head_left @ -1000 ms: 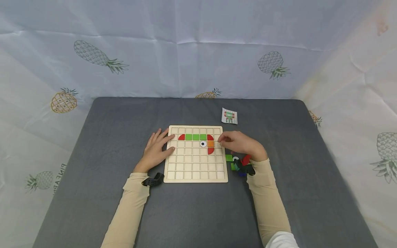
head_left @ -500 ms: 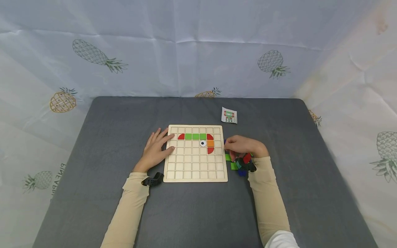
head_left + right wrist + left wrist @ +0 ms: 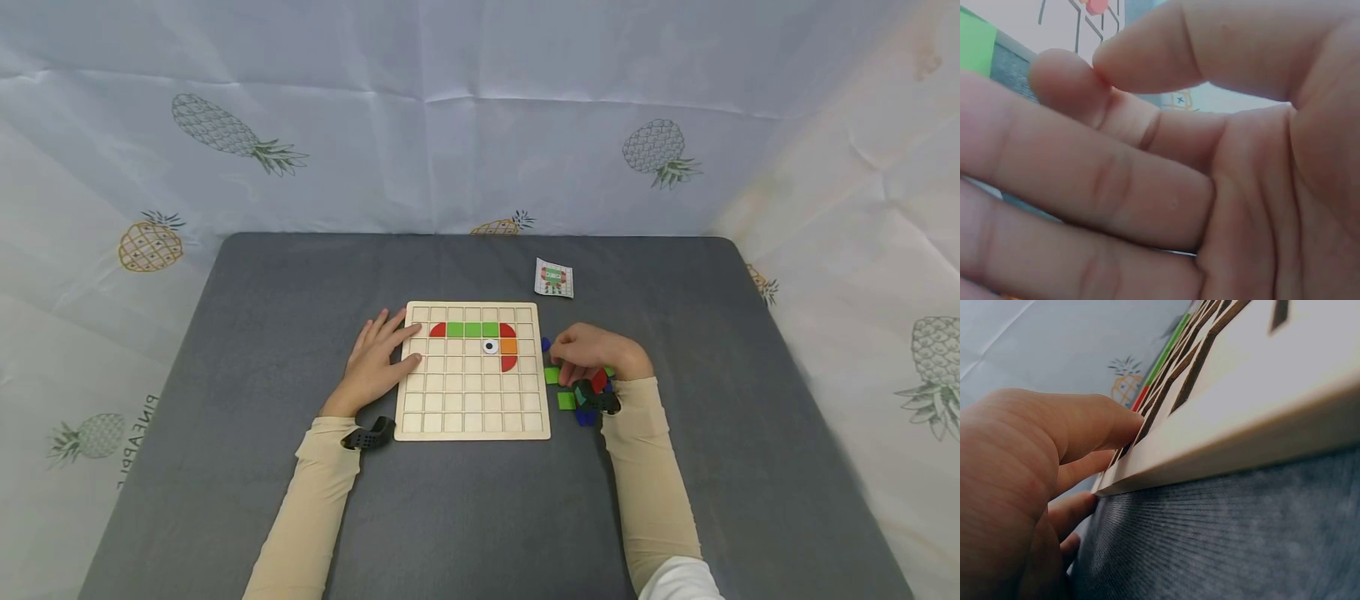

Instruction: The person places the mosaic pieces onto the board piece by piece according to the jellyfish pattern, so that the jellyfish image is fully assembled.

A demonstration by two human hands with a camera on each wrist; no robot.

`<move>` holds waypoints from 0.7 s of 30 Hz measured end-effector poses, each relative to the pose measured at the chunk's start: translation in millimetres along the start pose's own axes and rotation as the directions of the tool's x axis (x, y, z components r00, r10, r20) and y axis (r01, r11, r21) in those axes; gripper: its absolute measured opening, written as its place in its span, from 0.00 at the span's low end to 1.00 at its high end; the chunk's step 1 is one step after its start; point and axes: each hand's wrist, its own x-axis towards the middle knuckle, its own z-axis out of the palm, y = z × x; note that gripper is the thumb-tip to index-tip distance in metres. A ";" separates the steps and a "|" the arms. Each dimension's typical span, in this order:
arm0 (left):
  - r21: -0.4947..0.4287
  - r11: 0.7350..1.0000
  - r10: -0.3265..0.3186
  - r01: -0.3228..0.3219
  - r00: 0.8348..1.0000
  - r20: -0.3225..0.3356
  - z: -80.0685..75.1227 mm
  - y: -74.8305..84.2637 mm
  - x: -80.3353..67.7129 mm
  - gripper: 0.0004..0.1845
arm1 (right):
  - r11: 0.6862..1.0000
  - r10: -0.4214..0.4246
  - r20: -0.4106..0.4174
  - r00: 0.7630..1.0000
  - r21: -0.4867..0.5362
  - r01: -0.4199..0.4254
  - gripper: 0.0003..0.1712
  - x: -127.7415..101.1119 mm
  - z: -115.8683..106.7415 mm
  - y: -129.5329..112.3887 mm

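Note:
A pale wooden grid board lies on the table, with red rounded pieces, green squares, an orange square and an eye tile in its upper rows. My left hand rests along the board's left edge, fingers spread; in the left wrist view, fingertips touch its rim. To the right of the board, my right hand hovers over loose pieces, partly hiding them. Its fingers bend loosely, and in the right wrist view the thumb meets the index finger with no piece visible between them.
Loose green tiles, blue pieces and a red piece lie beside the board under my right wrist. A blue piece sits by its right edge. A small printed pattern card lies behind the board.
My right hand has left the board's right edge and moved right and slightly down to the loose pieces, uncovering a blue piece. The left hand and the pieces on the board stay put.

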 end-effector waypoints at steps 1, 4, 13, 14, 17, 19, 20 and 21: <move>0.001 1.000 -0.001 0.001 1.000 -0.001 -0.1 0.0 -0.1 0.30 | 1.000 0.001 -0.012 1.000 0.000 -0.001 0.19 -1.4 -0.8 -0.6; 0.009 1.000 -0.001 0.001 1.000 -0.002 -0.1 -0.3 -0.2 0.30 | 1.000 0.003 -0.047 0.999 0.013 -0.003 0.20 -5.0 -3.2 -1.2; 0.004 1.000 -0.005 0.005 1.000 0.005 -0.6 1.6 -1.0 0.30 | 0.992 -0.109 -0.203 0.973 -0.090 0.093 0.15 -9.4 -15.1 10.8; 0.005 1.000 -0.006 0.006 1.000 0.005 -0.4 1.5 -0.9 0.30 | 0.988 -0.113 -0.207 0.972 -0.124 0.088 0.14 -9.5 -15.9 12.3; 0.004 1.000 -0.006 0.006 1.000 0.005 -0.3 1.4 -0.7 0.31 | 0.979 -0.104 -0.179 0.978 -0.193 0.069 0.16 -8.5 -16.9 14.7; 0.003 1.000 -0.006 0.006 1.000 0.005 -0.4 1.5 -0.5 0.31 | 0.976 -0.075 -0.152 0.986 -0.211 0.042 0.19 -6.8 -15.6 14.6; 0.002 1.000 -0.005 0.005 1.000 0.006 -0.5 1.6 -0.4 0.31 | 0.976 -0.063 -0.141 0.988 -0.216 0.031 0.20 -5.5 -14.8 15.0; 0.002 1.000 -0.006 0.006 1.000 0.006 -0.7 1.8 -0.5 0.31 | 0.975 -0.054 -0.135 0.989 -0.221 0.023 0.20 -4.4 -14.2 15.4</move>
